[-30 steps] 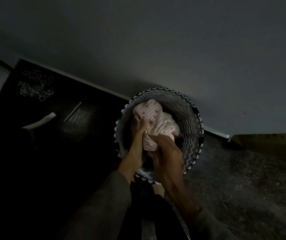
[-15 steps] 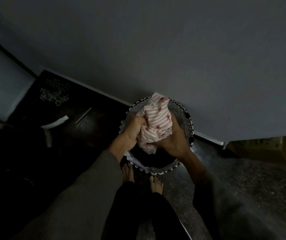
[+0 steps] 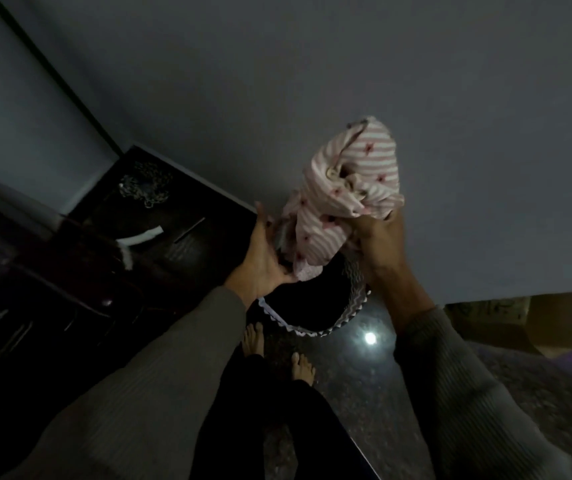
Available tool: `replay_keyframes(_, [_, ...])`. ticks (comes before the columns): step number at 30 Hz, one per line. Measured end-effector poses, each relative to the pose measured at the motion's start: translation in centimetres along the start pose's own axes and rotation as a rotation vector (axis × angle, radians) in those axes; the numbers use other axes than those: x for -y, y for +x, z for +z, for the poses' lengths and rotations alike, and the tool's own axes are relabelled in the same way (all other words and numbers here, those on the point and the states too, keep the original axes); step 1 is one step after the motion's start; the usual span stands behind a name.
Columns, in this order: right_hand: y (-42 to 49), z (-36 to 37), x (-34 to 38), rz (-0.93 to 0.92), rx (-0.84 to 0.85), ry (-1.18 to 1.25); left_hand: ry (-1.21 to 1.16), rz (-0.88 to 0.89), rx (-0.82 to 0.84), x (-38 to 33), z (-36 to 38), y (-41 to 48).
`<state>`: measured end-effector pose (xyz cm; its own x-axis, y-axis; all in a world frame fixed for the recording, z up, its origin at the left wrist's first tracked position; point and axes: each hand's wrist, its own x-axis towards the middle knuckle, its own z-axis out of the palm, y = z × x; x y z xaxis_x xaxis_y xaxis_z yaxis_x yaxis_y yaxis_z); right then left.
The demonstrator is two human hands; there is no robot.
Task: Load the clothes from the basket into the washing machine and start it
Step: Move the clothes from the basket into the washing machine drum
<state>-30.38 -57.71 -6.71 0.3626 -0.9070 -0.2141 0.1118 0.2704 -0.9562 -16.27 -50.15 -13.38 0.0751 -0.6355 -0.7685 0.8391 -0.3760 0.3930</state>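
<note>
Speckled floor (image 3: 364, 393); hands (image 3: 378, 237) bunch striped cloth (image 3: 346, 188).

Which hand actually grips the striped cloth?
The right hand, fingers closed on the striped cloth. The left hand is open beside its hanging end.

A dark speckled floor (image 3: 364, 393) is seen below, with a bright spot of light (image 3: 370, 338) reflected on it. A round basket (image 3: 315, 329) with a zigzag-trimmed rim is stood on the floor against the grey wall. Two bare feet (image 3: 253, 337) are planted on the floor just beside the basket. The left part of the floor is lost in shadow.
</note>
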Motion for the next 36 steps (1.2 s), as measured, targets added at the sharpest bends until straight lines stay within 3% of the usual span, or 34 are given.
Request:
replay_keyframes(5, [-1.1, 0.9, 3.1, 0.012, 0.047, 0.096, -0.278, 0.049, 0.215, 0.1, 2.3, -2.5])
replay_keyframes(7, [-1.4, 1.1, 3.7, 0.022, 0.074, 0.067, -0.277, 0.101, 0.248, -0.7, 3.2, -3.7])
replay_keyframes(10, [-1.8, 1.1, 4.0, 0.093, 0.134, 0.09, -0.14, 0.167, 0.26, -2.1, 3.8, -5.0])
replay_keyframes(14, [-2.8, 0.9, 4.5, 0.158, 0.25, -0.038, 0.272, 0.307, 0.081, -3.8, 4.9, -7.2])
replay_keyframes(16, [-3.5, 1.0, 4.8, 0.193, 0.29, -0.012, 0.343, 0.354, 0.061, -4.3, 5.2, -8.3])
replay_keyframes(20, [-5.0, 1.5, 6.6, 0.361, 0.323, 0.296, 0.355, 0.364, 0.125, -5.0, 5.6, -10.8])
replay_keyframes(23, [-6.1, 2.6, 9.3, 0.365, 0.322, 0.446, 0.412, 0.405, 0.166, -5.3, 6.3, -12.3])
replay_keyframes(26, [-6.6, 3.6, 10.2, 0.466, 0.362, 0.556, 0.512, 0.553, 0.018, -6.1, 7.3, -13.9])
replay_keyframes(30, [-5.9, 5.4, 9.4, 0.419, 0.375, 0.558, 1.168, 0.923, -0.434, -8.0, 6.8, -16.4])
replay_keyframes(31, [-5.7, 6.0, 9.2, 0.431, 0.404, 0.58, 1.23, 0.99, -0.507, -8.4, 6.0, -16.8])
replay_keyframes(33, [-5.9, 7.8, 9.5, 0.429, 0.447, 0.604, 1.046, 1.054, -0.518, -8.8, 4.0, -17.6])
replay_keyframes(36, [-6.5, 11.6, 10.5, 0.416, 0.49, 0.648, 0.58, 0.9, -0.455, -10.1, 0.2, -18.4])
